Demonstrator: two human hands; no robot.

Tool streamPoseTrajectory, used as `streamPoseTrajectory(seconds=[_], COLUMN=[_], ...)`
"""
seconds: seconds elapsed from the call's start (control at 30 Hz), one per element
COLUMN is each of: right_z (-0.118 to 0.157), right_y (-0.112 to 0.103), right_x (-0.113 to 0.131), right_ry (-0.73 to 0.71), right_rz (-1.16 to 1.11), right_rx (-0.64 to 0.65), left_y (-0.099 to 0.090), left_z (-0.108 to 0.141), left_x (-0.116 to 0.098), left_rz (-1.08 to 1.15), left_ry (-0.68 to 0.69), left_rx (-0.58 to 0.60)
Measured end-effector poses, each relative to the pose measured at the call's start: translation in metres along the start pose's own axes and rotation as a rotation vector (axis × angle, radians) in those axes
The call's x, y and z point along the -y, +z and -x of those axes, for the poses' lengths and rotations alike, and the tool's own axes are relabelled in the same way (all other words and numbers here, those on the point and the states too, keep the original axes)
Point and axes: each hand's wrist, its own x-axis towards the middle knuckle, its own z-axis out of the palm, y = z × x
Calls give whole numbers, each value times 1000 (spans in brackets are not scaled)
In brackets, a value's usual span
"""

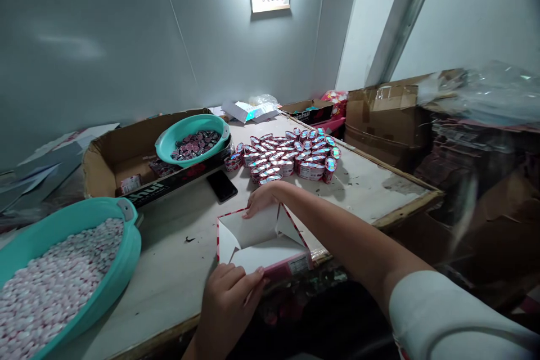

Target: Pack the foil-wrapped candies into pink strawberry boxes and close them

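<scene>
An open carton (pixel 253 229) stands at the table's near edge, white inside, with a red-and-white rim and a pink printed side. My left hand (pixel 231 299) grips its near edge at the left, thumb stretched along the rim. Reaching over from the right, my right hand (pixel 264 198) holds the far edge, with some fingertips inside the wall and the others partly hidden. Just beyond that hand, many small red-and-white oval packs (pixel 291 154) with shiny tops stand close together. A black phone (pixel 222 186) lies flat to the left of them.
A teal basin (pixel 133 247) of small pale pink-and-white pieces fills the near left. Another teal basin (pixel 162 143) with dark pink pieces rests on a cardboard box (pixel 99 166). Brown cartons (pixel 379 112) and clear plastic (pixel 498 90) are stacked right of the table (pixel 172 259).
</scene>
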Motion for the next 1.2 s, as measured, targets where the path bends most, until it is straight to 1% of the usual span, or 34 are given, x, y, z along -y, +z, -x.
streamPoseTrajectory(seconds=[0.07,0.13,0.2,0.27,0.33,0.43,0.5,0.6,0.67,0.77,0.8,0.87,0.93,1.0,1.07,1.13,1.2], right_z=[2,7,14,24,36,54,64,77,84,91,92,92,91,92,95,102,112], right_y=[-7,-13,-16,-17,-17,-16,-16,-15,-14,-14,-14,-14,-14,-12,-8,-4,-2], right_x=[7,14,20,24,28,32,34,38,41,43,42,40,39,41,46,52,55], right_ry=[93,122,133,173,222,206,160,89,102,193,203,175,102,6,-59,-76,-41], right_rz=[66,106,118,63,-41,-159,-182,-125,-126,-241,-261,-230,-108,91,318,505,630], right_rx=[183,276,355,444,522,569,544,425,387,427,427,385,306,183,36,-88,-169], left_y=[0,1,2,2,2,2,2,4,4,4,4,4,4,6,9,11,11], left_z=[-1,-3,-4,-3,0,8,14,21,25,26,25,24,24,24,23,21,17], left_x=[-1,-3,-6,-11,-16,-26,-30,-30,-29,-27,-27,-27,-27,-27,-26,-26,-26], left_rz=[3,-3,-10,-17,-25,-39,-47,-45,-27,15,18,4,-9,2,21,33,22], left_ry=[8,22,43,72,93,118,114,90,98,102,95,84,80,75,68,74,81], left_rx=[28,48,40,24,22,24,18,20,20,30,31,28,25,26,18,0,-20])
